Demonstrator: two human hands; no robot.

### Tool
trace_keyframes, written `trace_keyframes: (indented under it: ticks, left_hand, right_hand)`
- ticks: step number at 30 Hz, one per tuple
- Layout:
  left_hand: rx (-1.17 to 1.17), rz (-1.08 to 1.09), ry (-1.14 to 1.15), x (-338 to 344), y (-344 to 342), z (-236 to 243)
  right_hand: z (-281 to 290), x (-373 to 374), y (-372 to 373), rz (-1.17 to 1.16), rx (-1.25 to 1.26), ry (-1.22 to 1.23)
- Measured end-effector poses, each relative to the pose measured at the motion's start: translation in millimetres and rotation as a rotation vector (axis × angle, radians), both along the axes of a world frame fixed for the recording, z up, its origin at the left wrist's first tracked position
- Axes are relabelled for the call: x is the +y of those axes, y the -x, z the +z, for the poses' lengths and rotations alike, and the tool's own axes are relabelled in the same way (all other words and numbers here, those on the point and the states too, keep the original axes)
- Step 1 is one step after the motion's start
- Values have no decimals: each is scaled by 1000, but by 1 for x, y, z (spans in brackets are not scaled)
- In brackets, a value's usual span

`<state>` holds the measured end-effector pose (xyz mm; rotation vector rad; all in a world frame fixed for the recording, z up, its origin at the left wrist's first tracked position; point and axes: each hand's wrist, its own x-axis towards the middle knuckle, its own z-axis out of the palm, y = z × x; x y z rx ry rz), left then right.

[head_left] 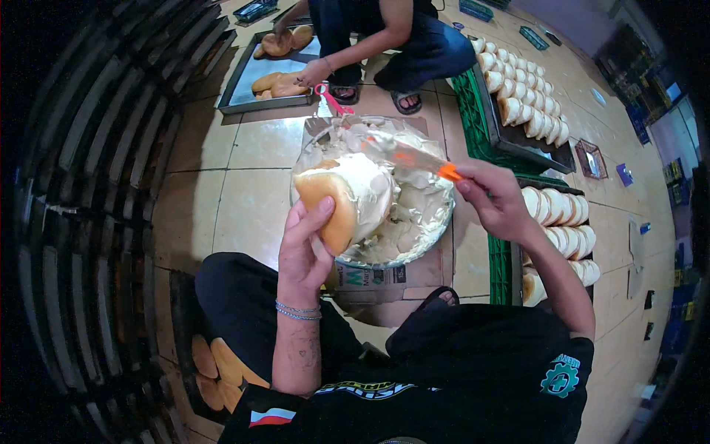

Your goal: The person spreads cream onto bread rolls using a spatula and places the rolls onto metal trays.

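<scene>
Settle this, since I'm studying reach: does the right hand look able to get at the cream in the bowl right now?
Probably yes: the right hand holds a spatula whose blade appears over the bowl, and cream on the right lies uncovered; the left hand holds a bun farther left.

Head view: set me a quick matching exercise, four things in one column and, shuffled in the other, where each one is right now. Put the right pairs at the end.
Things
1. Bun
2. Spatula
3. Bowl
4. Metal tray

Places
A. On cardboard on the floor
B. Beside the crouching co-worker, bearing brown bread
C. In the right hand
D. In the left hand, with white cream on one side

Right pairs: 1-D, 2-C, 3-A, 4-B
</scene>
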<state>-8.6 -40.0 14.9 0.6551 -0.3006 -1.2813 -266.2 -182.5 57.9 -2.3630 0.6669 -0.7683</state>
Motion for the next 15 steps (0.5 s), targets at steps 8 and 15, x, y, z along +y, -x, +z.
trace_keyframes:
  ticks: [8,15]
  left_hand:
    - [70,-123,31,-1,-2,-4]
    - [20,-33,-74,-4,0,-1]
  right_hand:
    - [19,-15,-6,170,39,211]
    - [12,-1,-10,185,164,452]
